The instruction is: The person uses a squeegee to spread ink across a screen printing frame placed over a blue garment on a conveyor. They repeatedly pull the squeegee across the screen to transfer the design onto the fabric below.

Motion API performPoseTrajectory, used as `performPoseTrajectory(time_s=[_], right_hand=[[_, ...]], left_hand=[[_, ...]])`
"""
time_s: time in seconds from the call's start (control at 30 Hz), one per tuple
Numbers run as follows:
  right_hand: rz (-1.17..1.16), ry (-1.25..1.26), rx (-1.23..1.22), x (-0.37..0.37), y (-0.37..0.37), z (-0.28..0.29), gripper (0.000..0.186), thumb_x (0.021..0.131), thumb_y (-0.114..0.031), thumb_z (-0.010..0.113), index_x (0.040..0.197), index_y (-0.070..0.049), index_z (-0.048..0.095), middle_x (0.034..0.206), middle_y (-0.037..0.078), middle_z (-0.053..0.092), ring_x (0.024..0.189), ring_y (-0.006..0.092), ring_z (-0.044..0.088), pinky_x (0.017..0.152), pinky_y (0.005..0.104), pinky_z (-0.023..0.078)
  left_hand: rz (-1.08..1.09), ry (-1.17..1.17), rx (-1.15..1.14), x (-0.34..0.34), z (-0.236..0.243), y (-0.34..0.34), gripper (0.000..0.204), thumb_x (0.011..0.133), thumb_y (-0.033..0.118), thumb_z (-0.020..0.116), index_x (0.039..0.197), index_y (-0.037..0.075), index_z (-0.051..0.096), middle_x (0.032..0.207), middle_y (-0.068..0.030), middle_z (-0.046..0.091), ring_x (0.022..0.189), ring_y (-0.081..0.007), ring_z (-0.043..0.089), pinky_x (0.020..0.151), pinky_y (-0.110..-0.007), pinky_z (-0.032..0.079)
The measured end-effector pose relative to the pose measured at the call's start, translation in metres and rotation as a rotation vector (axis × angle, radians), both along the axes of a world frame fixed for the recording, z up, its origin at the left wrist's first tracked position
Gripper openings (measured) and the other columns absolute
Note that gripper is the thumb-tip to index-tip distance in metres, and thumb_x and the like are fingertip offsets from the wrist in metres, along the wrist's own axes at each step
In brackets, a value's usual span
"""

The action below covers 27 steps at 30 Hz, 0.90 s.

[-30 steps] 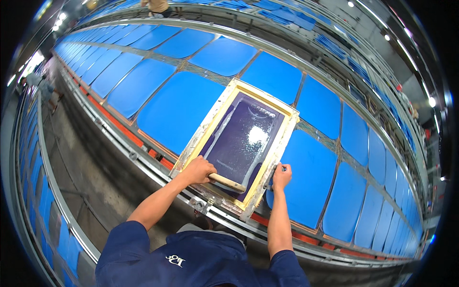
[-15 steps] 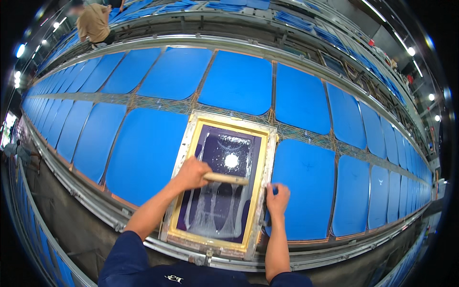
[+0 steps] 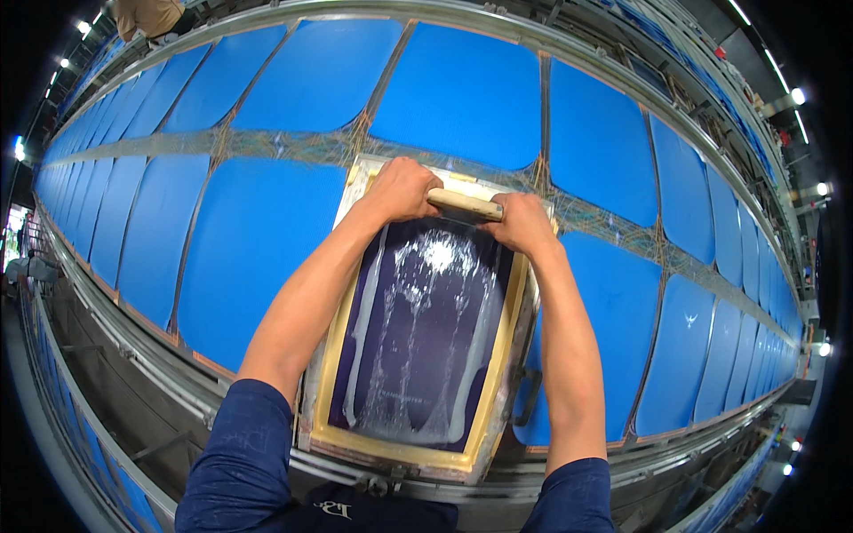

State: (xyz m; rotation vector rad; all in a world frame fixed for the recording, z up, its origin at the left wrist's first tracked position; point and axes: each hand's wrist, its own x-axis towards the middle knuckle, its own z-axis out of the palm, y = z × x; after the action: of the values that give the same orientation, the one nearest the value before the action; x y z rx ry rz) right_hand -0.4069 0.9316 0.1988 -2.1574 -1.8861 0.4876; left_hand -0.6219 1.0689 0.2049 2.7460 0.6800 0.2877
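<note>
A long table [image 3: 284, 147] carries two rows of blue panels [image 3: 458, 98], divided by a patterned strip; another person [image 3: 149, 16] is partly visible at upper left. A yellow-edged framed screen [image 3: 413, 333] lies on the near row, its dark purple mesh streaked with wet, pale residue. A wooden-handled squeegee [image 3: 466, 206] is at the screen's far end. The left hand [image 3: 404, 190] grips its left end; the right hand [image 3: 524, 222] grasps its right end.
</note>
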Motion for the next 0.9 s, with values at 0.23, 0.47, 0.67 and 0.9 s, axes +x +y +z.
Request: performPoseTrajectory(time_s=[0.23, 0.47, 0.67, 0.9], right_hand=[[0.007, 0.034, 0.094, -0.091, -0.156, -0.010, 0.032, 0.066, -0.018, 0.086, 0.094, -0.007, 0.076, 0.077, 0.018, 0.069, 0.080, 0.0376, 0.066, 0.080, 0.0478, 0.050], [0.114, 0.059, 0.105, -0.231, -0.329, 0.004, 0.036, 0.061, -0.010, 0.083, 0.095, -0.009, 0.073, 0.086, 0.010, 0.071, 0.093, 0.0279, 0.065, 0.093, 0.0404, 0.045], [0.153, 0.032, -0.088, -0.183, -0.263, 0.018, 0.026, 0.070, -0.022, 0.083, 0.093, -0.013, 0.075, 0.079, 0.012, 0.070, 0.087, 0.0320, 0.066, 0.085, 0.0440, 0.048], [0.072, -0.051, 0.060, -0.036, -0.066, 0.005, 0.033, 0.070, -0.024, 0.082, 0.099, -0.009, 0.076, 0.085, 0.020, 0.073, 0.087, 0.0387, 0.071, 0.084, 0.0488, 0.055]], left_hand=[[-0.081, -0.074, -0.048, -0.093, -0.014, -0.146, 0.023, 0.060, 0.020, 0.086, 0.077, 0.012, 0.073, 0.074, -0.0086, 0.069, 0.073, -0.0330, 0.067, 0.070, -0.045, 0.049], [-0.057, 0.019, -0.017, -0.239, -0.007, -0.329, 0.026, 0.059, 0.020, 0.085, 0.082, 0.016, 0.073, 0.079, -0.0010, 0.068, 0.074, -0.0243, 0.064, 0.073, -0.039, 0.043], [-0.086, 0.022, -0.013, -0.200, 0.007, -0.269, 0.022, 0.064, 0.026, 0.085, 0.079, 0.016, 0.073, 0.075, -0.0014, 0.067, 0.075, -0.0239, 0.065, 0.073, -0.039, 0.043], [-0.062, -0.025, 0.085, -0.052, 0.002, -0.067, 0.023, 0.064, 0.025, 0.085, 0.080, 0.014, 0.073, 0.076, -0.0087, 0.070, 0.078, -0.0331, 0.068, 0.078, -0.047, 0.050]])
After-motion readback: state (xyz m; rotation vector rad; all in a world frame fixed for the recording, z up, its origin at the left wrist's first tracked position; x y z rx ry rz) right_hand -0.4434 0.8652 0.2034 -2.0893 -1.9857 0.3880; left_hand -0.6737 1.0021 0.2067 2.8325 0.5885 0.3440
